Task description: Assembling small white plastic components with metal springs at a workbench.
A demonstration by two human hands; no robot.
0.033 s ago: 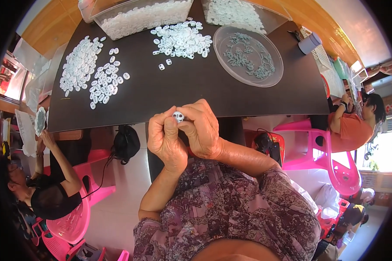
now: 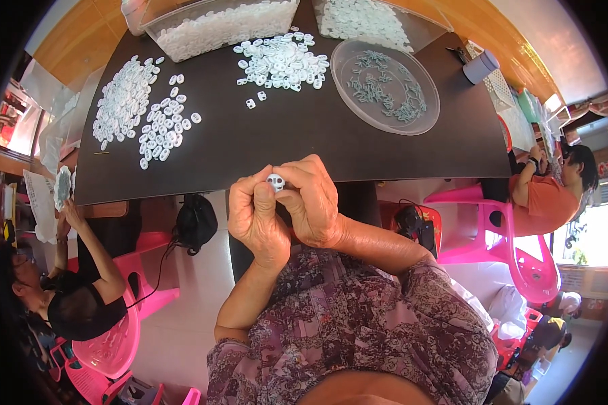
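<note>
Both hands were raised together just off the near edge of the dark rectangular tabletop [image 2: 263, 145]. The left hand [image 2: 255, 216] and the right hand [image 2: 312, 202] were pressed fingertip to fingertip, pinched shut on one small white plastic piece with two holes [image 2: 275, 181], held between the thumbs and forefingers.

Handling, as judged: the piece looked rigid, very light and smooth, so likely slippery. A pinch across its outer edges would leave the holes free. Unlikely to break, but easy to drop and lose.

Containers and contents:
- Clear round plastic dish [image 2: 344, 50], far right of centre on the table, holding a thin scatter of small grey-green bits [image 2: 388, 88]; their shape was too fine to tell.
- Clear rectangular plastic tub [image 2: 157, 20] at the far edge, left of centre, filled with small white pieces.
- A second clear tray [image 2: 425, 23] at the far edge, right, also with white pieces.

Loose on the table: a long heap of white pieces [image 2: 120, 101] at far left, a smaller cluster of white ring-like pieces [image 2: 163, 128] just beside it, and a pile of white two-holed pieces [image 2: 280, 64] between tub and dish.

Other people sat on pink plastic chairs [image 2: 520, 263] at left and right.
</note>
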